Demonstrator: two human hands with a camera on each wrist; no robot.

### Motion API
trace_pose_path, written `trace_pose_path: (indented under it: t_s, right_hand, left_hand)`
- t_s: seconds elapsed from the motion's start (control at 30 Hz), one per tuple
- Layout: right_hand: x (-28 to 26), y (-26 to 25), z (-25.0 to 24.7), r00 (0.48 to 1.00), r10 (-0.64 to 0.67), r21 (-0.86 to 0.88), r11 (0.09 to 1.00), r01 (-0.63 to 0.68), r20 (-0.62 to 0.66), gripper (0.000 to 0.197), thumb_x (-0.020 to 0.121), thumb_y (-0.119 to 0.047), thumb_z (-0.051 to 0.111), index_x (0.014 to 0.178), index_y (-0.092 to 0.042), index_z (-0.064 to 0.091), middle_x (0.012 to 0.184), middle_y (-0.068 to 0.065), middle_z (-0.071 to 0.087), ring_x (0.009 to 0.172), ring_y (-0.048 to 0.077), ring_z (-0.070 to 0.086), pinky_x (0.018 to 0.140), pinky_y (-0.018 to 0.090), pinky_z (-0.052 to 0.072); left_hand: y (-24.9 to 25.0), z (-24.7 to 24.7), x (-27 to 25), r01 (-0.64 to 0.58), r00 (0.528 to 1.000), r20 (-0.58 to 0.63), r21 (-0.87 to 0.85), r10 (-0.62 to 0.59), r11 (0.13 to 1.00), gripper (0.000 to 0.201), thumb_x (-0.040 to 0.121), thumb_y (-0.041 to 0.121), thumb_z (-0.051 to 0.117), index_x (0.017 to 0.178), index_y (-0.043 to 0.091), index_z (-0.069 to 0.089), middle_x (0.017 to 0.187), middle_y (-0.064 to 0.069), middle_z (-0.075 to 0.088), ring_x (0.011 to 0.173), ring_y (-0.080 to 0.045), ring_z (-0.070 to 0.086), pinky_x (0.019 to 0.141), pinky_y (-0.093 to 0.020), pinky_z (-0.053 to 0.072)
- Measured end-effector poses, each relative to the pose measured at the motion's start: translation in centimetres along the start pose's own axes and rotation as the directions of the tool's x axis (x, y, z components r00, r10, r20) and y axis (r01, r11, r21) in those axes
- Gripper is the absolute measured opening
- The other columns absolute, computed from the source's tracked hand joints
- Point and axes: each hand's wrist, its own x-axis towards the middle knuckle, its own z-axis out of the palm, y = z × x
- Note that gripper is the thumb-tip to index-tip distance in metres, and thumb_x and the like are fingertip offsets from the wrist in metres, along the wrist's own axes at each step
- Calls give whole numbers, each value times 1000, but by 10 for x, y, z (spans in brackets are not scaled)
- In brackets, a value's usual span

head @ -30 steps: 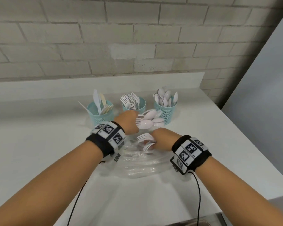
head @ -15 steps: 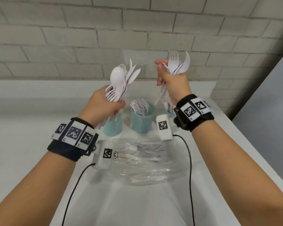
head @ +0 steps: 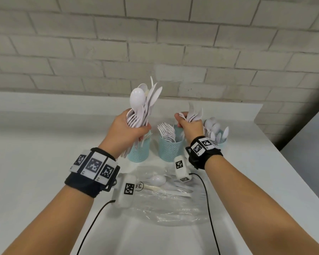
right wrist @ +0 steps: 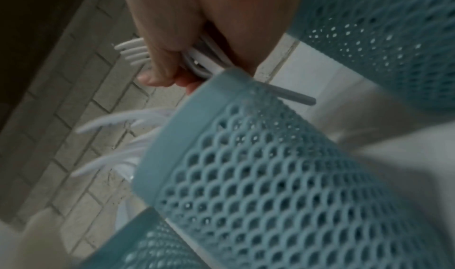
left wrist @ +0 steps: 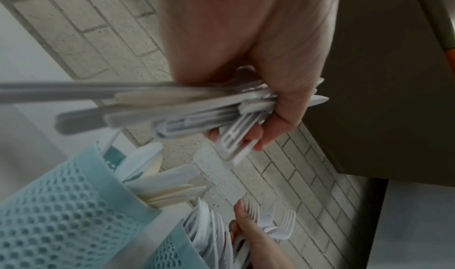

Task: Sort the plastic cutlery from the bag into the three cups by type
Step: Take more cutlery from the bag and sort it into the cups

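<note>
My left hand [head: 126, 128] clenched a mixed cutlery bundle [head: 143, 105]; my right hand [head: 191, 126] gripped forks [head: 194, 113] above the middle cup [head: 170, 146]. Light, stiff, slippery plastic, I judged: best held mid-handle.

White counter [head: 44, 162]: 3 teal mesh cups [head: 170, 150], clear plastic bag [head: 173, 208].

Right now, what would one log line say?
left hand: grips mixed cutlery | right hand: grips forks above middle cup | bag: unemptied
</note>
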Motion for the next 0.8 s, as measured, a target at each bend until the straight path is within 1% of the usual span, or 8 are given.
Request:
trace_pose_path:
  t_s: [0.17,0.27,0.4,0.5,0.57,0.67,0.73,0.8]
  right_hand:
    - [9,-37,0,993,-105,135,984,113,-60,12,85,-8,67,80,-18,62,71,-3,60,54,9,53,57,20,53]
    - [13,-54,6,982,-186,136,973,184,4,9,83,-4,67,83,-13,65,73,-4,63,51,5,53,55,19,52]
    - [9,-33,11,990,-90,120,990,76,110,12,82,-3,69,84,-14,67,80,0,67,57,9,58,60,25,56]
    - [3,-5,9,992,23,15,1000,-25,122,19,77,-6,74,95,-9,69,86,5,70,74,19,66,78,33,57]
    - [1,5,8,989,20,-79,997,-9,145,35,74,-10,78,106,-11,66,88,4,68,83,18,65,81,29,55]
    - [1,2,11,993,-37,-90,995,47,113,55,70,-15,81,118,-21,55,88,-1,57,82,11,57,79,21,51]
    - [1,1,12,991,-77,-109,990,89,108,54,72,-17,80,118,-25,52,88,-1,55,82,9,54,77,15,47]
    - [-2,4,13,984,-92,-204,971,123,155,35,78,-17,74,110,-19,60,83,-4,56,81,10,54,75,19,47]
  left_hand:
    - [-1,2,5,-8,1000,11,-9,8,1000,20,76,6,73,87,16,60,80,-3,66,64,-14,58,68,-30,49]
    - [0,5,7,-15,1000,24,-17,15,1000,20,77,5,72,89,15,59,81,-6,66,62,-14,58,63,-24,51]
    - [-1,11,6,-12,999,40,-30,13,999,19,77,1,70,90,10,59,77,-8,64,58,-14,56,55,-18,50]
    - [-4,12,4,-7,999,50,-39,9,999,19,77,0,70,88,10,58,75,-6,63,55,-11,55,54,-18,49]
    - [-4,12,4,7,998,55,-84,-3,996,19,77,-1,70,88,9,58,75,-8,63,55,-12,55,55,-20,49]
    - [-4,11,5,36,997,71,-149,-25,988,19,77,0,71,91,5,59,78,-12,64,59,-19,55,59,-27,51]
    - [-5,11,6,61,994,101,-191,-42,980,19,77,-1,70,92,3,60,82,-14,66,60,-21,54,61,-31,51]
    - [-5,12,7,99,988,139,-255,-65,962,16,78,-3,68,89,5,60,84,-15,65,56,-18,53,59,-30,50]
